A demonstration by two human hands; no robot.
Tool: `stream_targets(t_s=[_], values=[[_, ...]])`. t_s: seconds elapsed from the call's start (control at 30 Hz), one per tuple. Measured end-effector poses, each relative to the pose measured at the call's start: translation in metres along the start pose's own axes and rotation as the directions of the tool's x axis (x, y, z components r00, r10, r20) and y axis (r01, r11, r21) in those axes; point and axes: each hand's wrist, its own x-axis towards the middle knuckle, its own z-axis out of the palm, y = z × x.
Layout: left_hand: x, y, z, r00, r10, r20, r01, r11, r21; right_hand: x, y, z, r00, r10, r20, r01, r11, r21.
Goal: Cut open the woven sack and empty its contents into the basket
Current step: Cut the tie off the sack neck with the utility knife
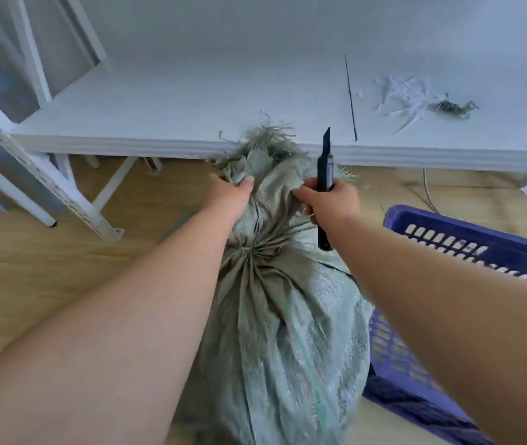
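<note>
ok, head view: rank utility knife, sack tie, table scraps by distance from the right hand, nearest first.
1. Utility knife: held in the right hand.
2. Sack tie: lower left, at the gathered neck.
3. Table scraps: far, up on the white table.

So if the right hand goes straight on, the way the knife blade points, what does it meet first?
Probably the front edge of the white table. The right hand holds the knife blade up, toward that edge, beside the sack. Depth is unclear, so it may pass just above.

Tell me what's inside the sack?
You can't see. The sack is tied shut at its neck, so the cloth hides whatever fills it. The left hand holds the frayed top; the right hand holds a knife.
</note>
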Motion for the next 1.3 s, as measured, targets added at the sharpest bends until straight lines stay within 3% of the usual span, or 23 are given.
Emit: stream_targets(t_s=[0.07,0.13,0.2,0.27,0.3,0.37,0.43,0.53,0.6,0.67,0.83,0.93,1.07,1.17,1.3], values=[[-0.008,0.004,-0.007,0.995,0.087,-0.055,-0.086,0.996,0.027,0.002,0.002,0.000,1.000,-0.016,-0.005,0.016,1.000,0.025],[-0.025,0.002,-0.024,0.979,0.148,-0.138,-0.119,0.973,0.200,0.001,0.000,0.000,1.000,-0.022,0.003,0.022,0.999,0.033],[-0.050,-0.010,-0.039,0.915,0.322,-0.241,-0.227,0.908,0.352,-0.001,-0.008,0.000,0.999,-0.046,0.007,0.046,0.999,0.013],[-0.072,-0.030,-0.042,0.819,0.540,-0.193,-0.448,0.812,0.375,-0.002,-0.014,0.004,0.997,-0.074,0.017,0.074,0.997,-0.007],[-0.078,-0.042,-0.040,0.801,0.587,-0.120,-0.514,0.776,0.365,-0.003,-0.016,0.008,0.996,-0.080,0.025,0.081,0.997,-0.010],[-0.081,-0.062,-0.033,0.855,0.519,0.018,-0.490,0.796,0.356,-0.008,-0.018,0.017,0.996,-0.079,0.038,0.079,0.997,0.009],[-0.077,-0.073,-0.030,0.939,0.330,0.093,-0.340,0.860,0.382,-0.015,-0.018,0.024,0.991,-0.087,0.106,0.083,0.996,0.041],[-0.066,-0.081,-0.028,0.977,0.190,0.099,-0.214,0.865,0.453,-0.026,-0.018,0.030,0.961,-0.161,0.223,0.173,0.984,-0.035],[-0.064,-0.085,-0.029,0.985,0.167,0.041,-0.168,0.891,0.422,-0.033,-0.016,0.031,0.961,-0.255,0.106,0.273,0.937,-0.219],[-0.069,-0.088,-0.031,0.990,0.138,-0.030,-0.122,0.943,0.311,-0.042,-0.012,0.032,0.947,-0.322,0.010,0.311,0.905,-0.291],[-0.083,-0.094,-0.021,0.978,0.199,-0.065,-0.197,0.980,0.038,-0.061,0.007,0.048,0.926,-0.250,0.281,0.341,0.874,-0.346],[-0.086,-0.098,-0.017,0.957,0.289,-0.023,-0.289,0.957,0.009,-0.051,0.012,0.050,0.948,-0.203,0.245,0.290,0.868,-0.403],[-0.076,-0.104,-0.017,0.864,0.492,0.110,-0.501,0.863,0.075,-0.036,0.011,0.050,0.973,-0.167,0.160,0.216,0.903,-0.371],[-0.066,-0.108,-0.019,0.866,0.476,0.154,-0.493,0.865,0.097,-0.033,0.016,0.051,0.980,-0.126,0.152,0.172,0.923,-0.345],[-0.063,-0.106,-0.020,0.915,0.377,0.144,-0.393,0.914,0.100,-0.044,0.020,0.050,0.954,-0.285,0.092,0.298,0.874,-0.385]])
